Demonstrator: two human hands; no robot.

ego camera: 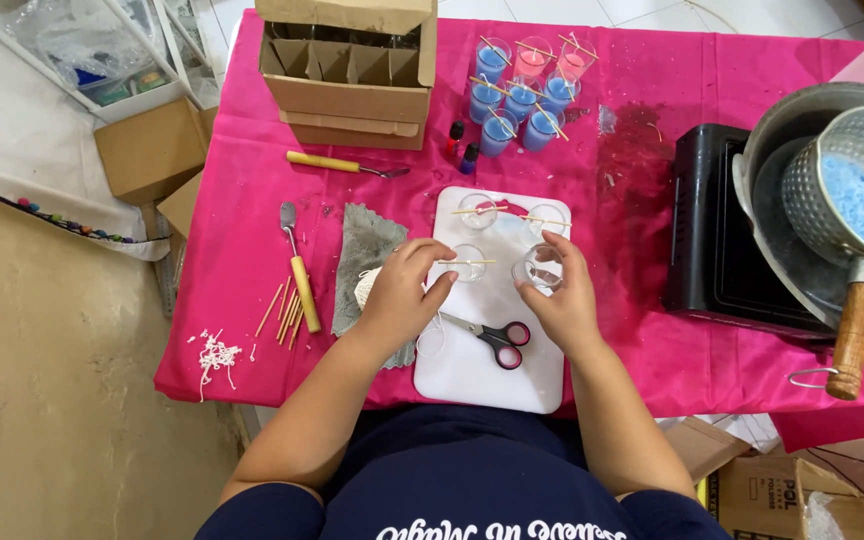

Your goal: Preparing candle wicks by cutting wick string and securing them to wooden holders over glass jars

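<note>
On a white cutting board [482, 375] stand several small clear glass cups, some with a wooden stick laid across the rim. My left hand [399, 295] pinches the end of the stick [470, 262] lying over the near-left cup [469, 262]. My right hand [562, 300] wraps around the near-right cup [542, 268]. Two more cups [479, 211] sit at the board's far end. Red-handled scissors [497, 340] lie on the board between my wrists.
Filled blue and pink candle glasses [524, 92] stand at the back beside a cardboard divider box [347, 65]. A black stove [722, 240] at right carries a pot with blue wax [857, 200]. At the left lie spoons [297, 270], sticks, a grey cloth [367, 250] and wick scraps [214, 355].
</note>
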